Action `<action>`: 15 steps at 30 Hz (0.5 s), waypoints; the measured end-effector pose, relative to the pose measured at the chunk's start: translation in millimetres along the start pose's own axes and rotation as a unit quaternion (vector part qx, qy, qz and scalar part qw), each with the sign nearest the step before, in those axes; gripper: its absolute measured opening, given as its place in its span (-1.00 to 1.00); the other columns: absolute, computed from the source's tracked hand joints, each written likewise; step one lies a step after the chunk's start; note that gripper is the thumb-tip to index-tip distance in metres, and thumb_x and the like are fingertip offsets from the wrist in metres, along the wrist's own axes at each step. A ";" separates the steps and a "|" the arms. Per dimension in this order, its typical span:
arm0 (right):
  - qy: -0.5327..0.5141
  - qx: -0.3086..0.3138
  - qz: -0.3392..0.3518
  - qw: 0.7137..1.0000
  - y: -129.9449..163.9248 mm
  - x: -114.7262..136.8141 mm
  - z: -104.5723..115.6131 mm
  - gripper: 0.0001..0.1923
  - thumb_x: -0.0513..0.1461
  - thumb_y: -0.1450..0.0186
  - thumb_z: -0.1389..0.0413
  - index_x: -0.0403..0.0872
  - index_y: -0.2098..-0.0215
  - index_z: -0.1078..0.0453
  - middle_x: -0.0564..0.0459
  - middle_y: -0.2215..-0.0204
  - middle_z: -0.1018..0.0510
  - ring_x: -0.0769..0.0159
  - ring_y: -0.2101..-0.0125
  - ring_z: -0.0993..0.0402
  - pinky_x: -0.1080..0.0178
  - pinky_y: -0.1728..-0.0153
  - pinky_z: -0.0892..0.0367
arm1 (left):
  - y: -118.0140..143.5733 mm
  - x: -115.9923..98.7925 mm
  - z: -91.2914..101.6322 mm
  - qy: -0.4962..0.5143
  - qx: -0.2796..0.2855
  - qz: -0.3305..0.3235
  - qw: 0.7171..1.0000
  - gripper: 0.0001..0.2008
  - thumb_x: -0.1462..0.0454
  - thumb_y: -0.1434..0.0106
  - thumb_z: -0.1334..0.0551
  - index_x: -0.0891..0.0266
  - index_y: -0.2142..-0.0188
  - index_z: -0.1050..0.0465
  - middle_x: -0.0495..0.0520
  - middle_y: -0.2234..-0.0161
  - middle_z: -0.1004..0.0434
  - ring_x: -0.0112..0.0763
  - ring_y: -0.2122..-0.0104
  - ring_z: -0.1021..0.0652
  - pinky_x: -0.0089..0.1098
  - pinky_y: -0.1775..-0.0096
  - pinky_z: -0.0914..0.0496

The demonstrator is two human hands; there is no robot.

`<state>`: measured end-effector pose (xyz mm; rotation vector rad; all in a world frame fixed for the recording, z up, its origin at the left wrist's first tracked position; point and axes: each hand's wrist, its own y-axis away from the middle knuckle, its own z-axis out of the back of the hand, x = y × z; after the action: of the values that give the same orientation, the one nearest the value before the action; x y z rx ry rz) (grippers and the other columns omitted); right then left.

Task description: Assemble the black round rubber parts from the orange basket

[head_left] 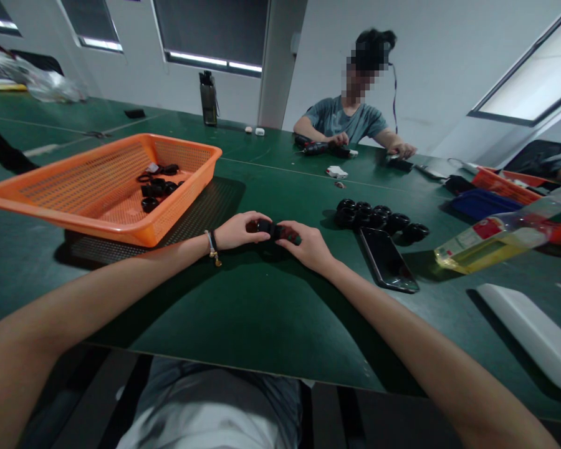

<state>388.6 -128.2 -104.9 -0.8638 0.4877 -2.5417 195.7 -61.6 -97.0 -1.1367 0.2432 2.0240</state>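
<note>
Just above the green tabletop, my left hand [240,231] pinches a small black rounded part [264,226] between thumb and fingers. My right hand [306,242] grips the other end of the dark piece, close against the left fingertips. Whether this is one part or two joined ones I cannot tell; the fingers cover much of it. To the right of my hands, several similar black cylindrical parts [378,215] stand in a cluster. More black parts [156,188] lie inside the orange basket [161,227] on the left.
A phone [389,259] lies beside the cluster, with a tilted bottle of yellow liquid [490,243] and a white box [530,333] farther right. Across the table [262,299] sits another person [348,118] near a power drill [312,148]. A dark water bottle [208,100] stands at the back.
</note>
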 end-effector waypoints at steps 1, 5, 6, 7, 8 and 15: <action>0.000 -0.002 0.000 1.000 0.0 -0.3 -0.2 -0.73 -0.27 -0.13 -0.16 -0.09 0.16 -0.39 0.01 0.36 -0.56 0.29 0.37 -0.47 0.22 0.30 -0.37 | 0.0 -0.2 0.0 0.000 0.000 0.000 1.000 -0.56 0.11 -0.03 -0.23 0.32 0.14 -0.37 0.10 0.21 -0.44 -0.43 0.34 -0.45 -0.42 0.30 -0.35; 0.001 -0.013 0.010 1.000 0.2 -1.5 -0.8 -0.73 -0.26 -0.13 -0.15 -0.09 0.17 -0.39 -0.02 0.31 -0.55 0.26 0.31 -0.47 0.19 0.27 -0.37 | 0.1 -0.8 -0.5 0.005 0.000 0.005 1.000 -0.57 0.11 -0.03 -0.22 0.33 0.14 -0.36 0.10 0.23 -0.44 -0.41 0.33 -0.45 -0.40 0.29 -0.35; 0.000 -0.015 0.011 1.000 0.3 -1.6 -0.8 -0.73 -0.26 -0.13 -0.15 -0.09 0.17 -0.39 -0.03 0.29 -0.55 0.26 0.30 -0.47 0.18 0.26 -0.37 | 0.0 -0.8 -0.6 0.007 0.000 0.006 1.000 -0.56 0.11 -0.03 -0.22 0.34 0.14 -0.36 0.11 0.23 -0.44 -0.41 0.33 -0.45 -0.40 0.29 -0.35; -0.001 -0.015 0.012 1.000 0.5 -1.5 -0.7 -0.72 -0.26 -0.13 -0.15 -0.08 0.16 -0.38 -0.03 0.29 -0.55 0.26 0.29 -0.47 0.18 0.26 -0.38 | -0.2 -0.7 -0.7 0.009 0.000 0.006 1.000 -0.56 0.12 -0.03 -0.22 0.35 0.14 -0.36 0.12 0.23 -0.44 -0.41 0.33 -0.45 -0.40 0.29 -0.35; -0.005 -0.015 0.011 1.000 0.7 -1.4 -0.6 -0.71 -0.27 -0.13 -0.15 -0.08 0.15 -0.37 -0.02 0.29 -0.55 0.26 0.30 -0.47 0.18 0.27 -0.38 | -0.4 -0.5 -0.8 0.010 0.000 0.006 1.000 -0.56 0.12 -0.03 -0.22 0.36 0.14 -0.36 0.12 0.23 -0.44 -0.41 0.33 -0.45 -0.40 0.29 -0.35; -0.030 -0.010 0.013 0.999 2.2 0.5 0.7 -0.67 -0.28 -0.09 -0.17 -0.06 0.16 -0.30 0.05 0.37 -0.52 0.33 0.40 -0.44 0.23 0.34 -0.37 | 0.0 -0.4 -0.2 -0.005 -0.003 -0.001 1.000 -0.60 0.15 -0.06 -0.23 0.32 0.13 -0.38 0.11 0.21 -0.45 -0.41 0.30 -0.46 -0.42 0.26 -0.34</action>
<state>389.2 -130.5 -105.1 -0.9303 0.5028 -2.4835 196.0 -61.9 -96.9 -1.1303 0.2299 2.0297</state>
